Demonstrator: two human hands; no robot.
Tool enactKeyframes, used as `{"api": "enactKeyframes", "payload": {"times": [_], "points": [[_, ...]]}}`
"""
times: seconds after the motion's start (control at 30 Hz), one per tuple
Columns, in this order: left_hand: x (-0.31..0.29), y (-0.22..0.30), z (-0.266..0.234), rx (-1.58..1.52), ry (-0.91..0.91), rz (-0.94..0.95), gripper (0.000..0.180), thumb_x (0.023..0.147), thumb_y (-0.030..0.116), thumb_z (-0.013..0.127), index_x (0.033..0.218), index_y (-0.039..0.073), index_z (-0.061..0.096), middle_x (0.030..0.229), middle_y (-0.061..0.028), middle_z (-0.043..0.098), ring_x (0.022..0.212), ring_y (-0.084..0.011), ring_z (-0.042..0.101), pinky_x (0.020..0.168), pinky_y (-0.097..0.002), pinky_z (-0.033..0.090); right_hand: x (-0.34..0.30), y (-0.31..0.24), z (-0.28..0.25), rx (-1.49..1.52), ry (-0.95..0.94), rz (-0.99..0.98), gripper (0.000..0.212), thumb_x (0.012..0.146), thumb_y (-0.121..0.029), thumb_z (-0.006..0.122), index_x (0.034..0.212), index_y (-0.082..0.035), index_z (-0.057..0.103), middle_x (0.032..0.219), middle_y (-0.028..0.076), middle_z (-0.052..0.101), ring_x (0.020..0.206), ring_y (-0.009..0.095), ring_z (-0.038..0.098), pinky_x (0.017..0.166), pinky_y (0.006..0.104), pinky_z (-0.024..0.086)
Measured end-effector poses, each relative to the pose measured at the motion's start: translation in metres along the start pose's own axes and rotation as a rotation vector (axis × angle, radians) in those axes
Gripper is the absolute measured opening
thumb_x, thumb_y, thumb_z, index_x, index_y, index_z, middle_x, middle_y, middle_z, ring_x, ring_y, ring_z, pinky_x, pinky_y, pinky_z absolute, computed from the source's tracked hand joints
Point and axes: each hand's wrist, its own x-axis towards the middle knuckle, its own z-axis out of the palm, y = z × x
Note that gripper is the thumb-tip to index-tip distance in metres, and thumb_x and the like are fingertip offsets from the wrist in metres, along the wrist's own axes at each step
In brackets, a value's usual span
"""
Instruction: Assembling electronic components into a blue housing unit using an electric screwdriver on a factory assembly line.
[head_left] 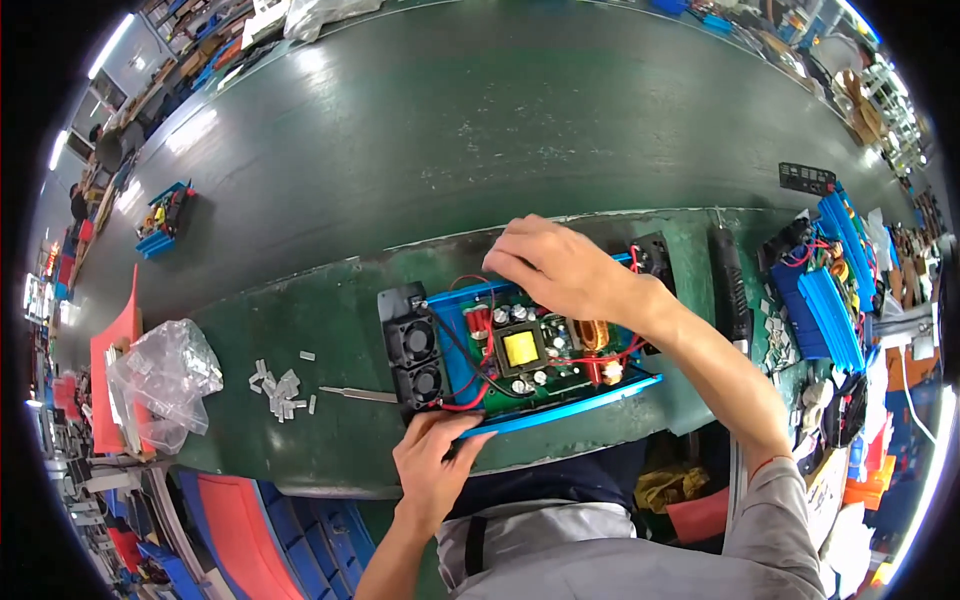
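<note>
An opened blue metal housing (560, 412) lies in front of me, holding a circuit board (560, 378) with a yellow-topped transformer (521, 348), a copper coil and red and black wires. A black end panel with two fans (416, 345) stands at its left end. My left hand (432, 462) grips the housing's near left corner beside the fans, thumb along the blue edge. My right hand (560, 268) reaches over the board to the far side, fingers curled together. A thin red wire loops close to its fingertips; what they hold, if anything, is hidden.
Left of the housing lie a pointed metal tool (358, 394), several small grey pieces (278, 388) and a clear plastic bag (175, 380). A black screwdriver-like tool (733, 285) and more blue housings (832, 310) are at right. Another blue unit (165, 218) sits at far left.
</note>
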Motion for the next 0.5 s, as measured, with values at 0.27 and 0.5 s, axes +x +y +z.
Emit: {"api": "enactKeyframes", "payload": {"times": [0.27,0.5], "points": [[-0.002,-0.011,-0.005,0.007,0.008,0.046,0.028,0.072,0.006,0.088,0.096,0.008,0.073,0.089,-0.0082,0.072,0.078,-0.0201,0.066,0.058,-0.0299,0.052,0.021,-0.001,0.003,0.277,-0.279,0.320,0.034,0.102,-0.025,0.054,0.099,0.004,0.071,0.091,0.016,0.067,0.083,0.027,0.063,0.079,0.0367,0.049],[0.001,-0.006,0.004,-0.013,0.003,0.044,0.027,0.073,0.004,0.087,0.094,0.006,0.072,0.089,-0.0091,0.073,0.082,-0.0230,0.066,0.060,-0.0312,0.051,0.014,0.004,-0.011,0.333,-0.265,0.347,0.029,0.101,-0.021,0.056,0.103,0.003,0.071,0.104,0.014,0.070,0.097,0.025,0.066,0.088,0.0336,0.050]]}}
